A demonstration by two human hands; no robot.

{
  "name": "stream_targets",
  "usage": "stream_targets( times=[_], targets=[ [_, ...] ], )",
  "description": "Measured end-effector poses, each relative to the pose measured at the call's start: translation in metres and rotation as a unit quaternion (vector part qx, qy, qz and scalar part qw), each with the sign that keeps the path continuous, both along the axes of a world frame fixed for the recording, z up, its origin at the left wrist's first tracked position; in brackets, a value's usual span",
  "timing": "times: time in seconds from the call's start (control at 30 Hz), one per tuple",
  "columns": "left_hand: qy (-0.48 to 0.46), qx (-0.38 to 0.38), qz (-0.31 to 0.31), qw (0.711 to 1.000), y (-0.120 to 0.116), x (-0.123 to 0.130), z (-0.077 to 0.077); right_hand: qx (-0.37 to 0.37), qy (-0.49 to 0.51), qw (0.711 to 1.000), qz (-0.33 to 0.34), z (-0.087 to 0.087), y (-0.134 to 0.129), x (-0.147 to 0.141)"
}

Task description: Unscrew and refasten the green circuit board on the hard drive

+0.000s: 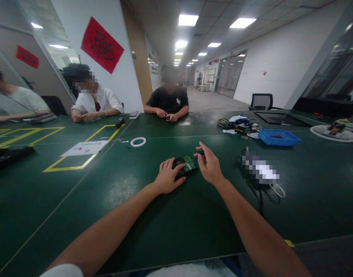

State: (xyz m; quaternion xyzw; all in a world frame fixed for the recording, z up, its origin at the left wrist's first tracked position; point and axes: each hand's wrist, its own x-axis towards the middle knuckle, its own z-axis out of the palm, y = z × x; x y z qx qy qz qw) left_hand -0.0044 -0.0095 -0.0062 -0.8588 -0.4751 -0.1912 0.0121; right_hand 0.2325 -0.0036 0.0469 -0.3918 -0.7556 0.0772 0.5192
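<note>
A black hard drive (189, 164) with a green circuit board facing up lies on the dark green table in front of me. My left hand (168, 175) grips it from the left, the fingers over its far side and the thumb along its near edge, hiding much of the black case. Just right of the drive, my right hand (210, 164) is raised slightly above the table. Between its thumb and fingers is a small dark screwdriver-like tool (200, 152), mostly hidden; its thin end points left, towards the drive.
To the right lie a blurred-out device (260, 169) with cables, a blue tray (278, 137) and a pile of cables and tools (237, 122). Further left are a white ring (138, 142), a paper sheet (84, 148) and yellow tape (64, 168). Several people sit across the table.
</note>
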Motion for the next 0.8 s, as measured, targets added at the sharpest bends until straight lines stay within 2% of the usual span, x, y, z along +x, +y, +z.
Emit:
stream_targets(
  times=[0.27, 0.47, 0.67, 0.8],
  targets=[
    [-0.006, 0.003, -0.002, 1.000, -0.0001, 0.0001, -0.0003, 0.023, -0.025, 0.998, -0.048, -0.0036, 0.0017, -0.0016],
    [-0.004, 0.002, -0.006, 1.000, 0.0003, -0.0003, -0.0003, 0.039, 0.022, 0.998, -0.039, -0.0066, 0.0055, -0.0003],
    [0.001, 0.010, 0.000, 1.000, -0.0004, 0.0005, 0.0002, 0.062, -0.041, 0.995, -0.066, -0.0005, -0.0020, -0.0009],
    [0.000, 0.007, -0.001, 1.000, -0.0011, 0.0007, 0.0011, 0.079, -0.024, 0.993, -0.079, -0.0004, -0.0011, -0.0025]
  ],
)
